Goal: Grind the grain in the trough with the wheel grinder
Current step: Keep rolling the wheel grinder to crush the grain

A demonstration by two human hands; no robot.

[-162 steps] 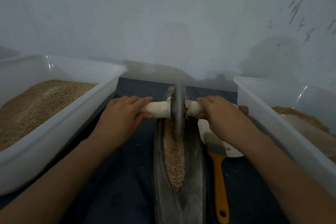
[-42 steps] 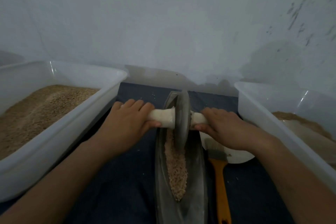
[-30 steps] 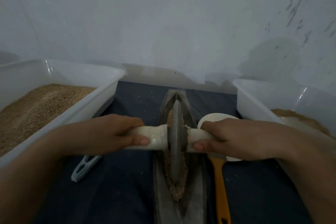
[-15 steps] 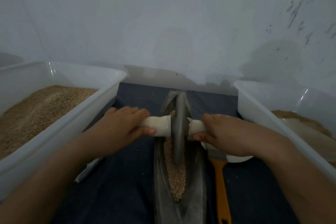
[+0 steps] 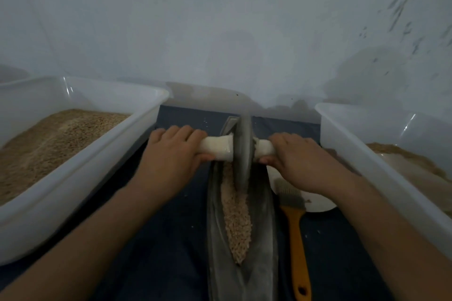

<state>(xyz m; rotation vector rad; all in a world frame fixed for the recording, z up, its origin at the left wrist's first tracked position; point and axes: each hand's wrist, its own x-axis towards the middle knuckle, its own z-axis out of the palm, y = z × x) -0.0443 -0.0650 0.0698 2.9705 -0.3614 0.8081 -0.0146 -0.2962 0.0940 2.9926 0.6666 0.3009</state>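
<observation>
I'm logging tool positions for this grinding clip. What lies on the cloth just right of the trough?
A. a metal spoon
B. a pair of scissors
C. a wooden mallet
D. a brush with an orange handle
D: a brush with an orange handle lies beside the trough, its bristles toward the right hand.

Grey wheel grinder (image 5: 242,151), orange-handled brush (image 5: 297,239)

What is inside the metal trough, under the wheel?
A strip of pale grain lies along the bottom of the trough, reaching toward the near end. The wheel stands in it at the far end and covers the grain directly beneath its edge, so that part cannot be seen.
</observation>
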